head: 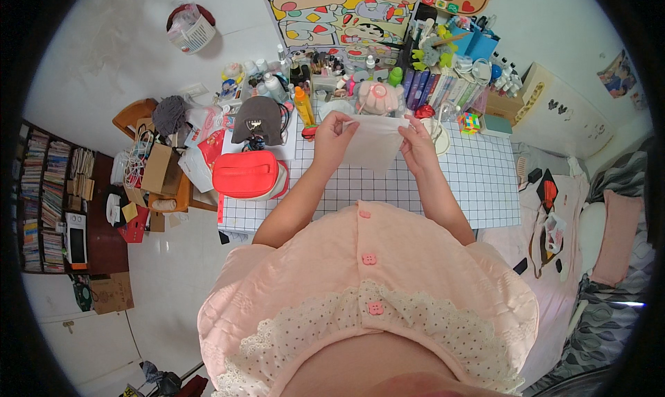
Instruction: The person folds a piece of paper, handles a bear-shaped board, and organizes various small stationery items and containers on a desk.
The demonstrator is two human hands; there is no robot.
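Note:
Both hands hold a thin white translucent sheet or bag [373, 143] by its upper corners, above a table with a white grid-patterned cover [358, 192]. My left hand [334, 140] pinches the upper left corner between thumb and fingers. My right hand [416, 143] grips the upper right corner the same way. The sheet hangs down between them, slightly wrinkled near its top edge; whether it is a single layer I cannot tell. Behind it sits a pink plush item [378, 98]. A white round dish [437, 136] lies just beyond my right hand.
A red and white case [247, 175] and a dark grey cap [258, 121] stand at the left, near an orange bottle [304, 106]. Books [421, 89], a puzzle cube [468, 123] and a green box [495, 126] are at the back right. A cluttered chair [169, 189] adjoins the table.

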